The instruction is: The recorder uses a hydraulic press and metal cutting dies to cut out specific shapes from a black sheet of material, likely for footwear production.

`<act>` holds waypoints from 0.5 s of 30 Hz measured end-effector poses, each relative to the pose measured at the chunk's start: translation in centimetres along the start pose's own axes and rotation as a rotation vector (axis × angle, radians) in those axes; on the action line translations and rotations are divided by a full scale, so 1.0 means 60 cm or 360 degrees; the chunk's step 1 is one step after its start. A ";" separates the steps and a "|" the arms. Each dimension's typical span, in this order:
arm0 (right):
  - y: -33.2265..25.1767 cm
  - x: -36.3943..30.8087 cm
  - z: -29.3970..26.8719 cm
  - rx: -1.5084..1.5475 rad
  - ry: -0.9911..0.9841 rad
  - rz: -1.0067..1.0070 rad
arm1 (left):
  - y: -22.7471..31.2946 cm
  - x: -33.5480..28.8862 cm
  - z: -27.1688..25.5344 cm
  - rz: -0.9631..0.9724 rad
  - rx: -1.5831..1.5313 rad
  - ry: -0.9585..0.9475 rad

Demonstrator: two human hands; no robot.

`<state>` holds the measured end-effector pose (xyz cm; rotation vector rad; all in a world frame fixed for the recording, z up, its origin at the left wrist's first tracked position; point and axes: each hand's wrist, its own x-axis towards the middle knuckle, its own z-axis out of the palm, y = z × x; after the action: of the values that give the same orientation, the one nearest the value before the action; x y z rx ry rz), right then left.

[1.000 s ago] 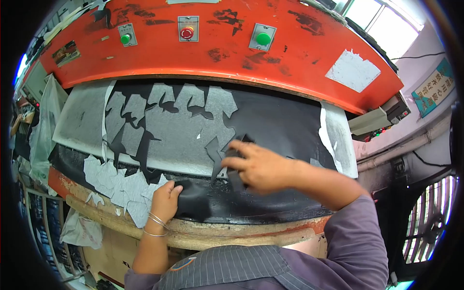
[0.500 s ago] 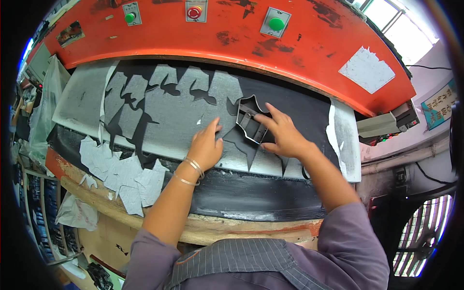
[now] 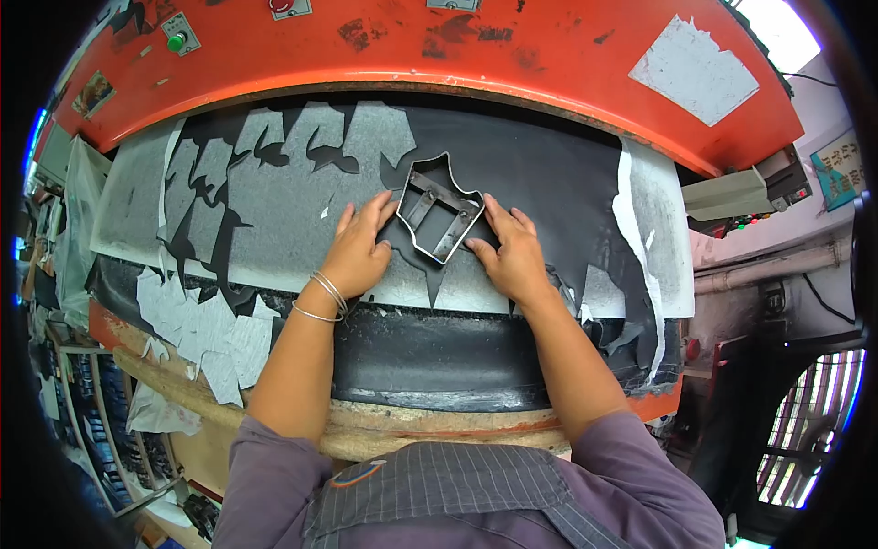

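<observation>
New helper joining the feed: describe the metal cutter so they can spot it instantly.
Under the orange press head, on the grey sheet, the cutter sits between the left hand and right hand. It is the only metal piece: an open, irregular dark frame with crossbars.

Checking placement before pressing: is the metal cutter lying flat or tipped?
Flat: the metal cutter lies on the grey sheet, a hand on each side.

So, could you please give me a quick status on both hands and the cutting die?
Left hand and right hand flat against metal cutting die. Die lies on grey sheet. Nothing on top of it.
</observation>
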<state>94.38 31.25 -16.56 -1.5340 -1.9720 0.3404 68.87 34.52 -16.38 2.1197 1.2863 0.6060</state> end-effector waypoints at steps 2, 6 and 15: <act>-0.002 -0.002 0.001 -0.0008 0.0060 0.0025 | 0.007 0.002 -0.002 0.0009 0.0053 -0.0056; -0.007 -0.004 0.006 -0.0098 0.0243 -0.0007 | 0.007 0.006 -0.004 0.0058 0.0086 -0.0066; -0.007 0.003 0.001 0.0007 0.0255 0.0035 | 0.012 0.017 -0.007 0.0020 0.0182 -0.0120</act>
<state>93.97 31.31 -16.30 -1.5318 -1.8306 0.2232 69.47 35.27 -15.52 2.2226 1.2944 0.4626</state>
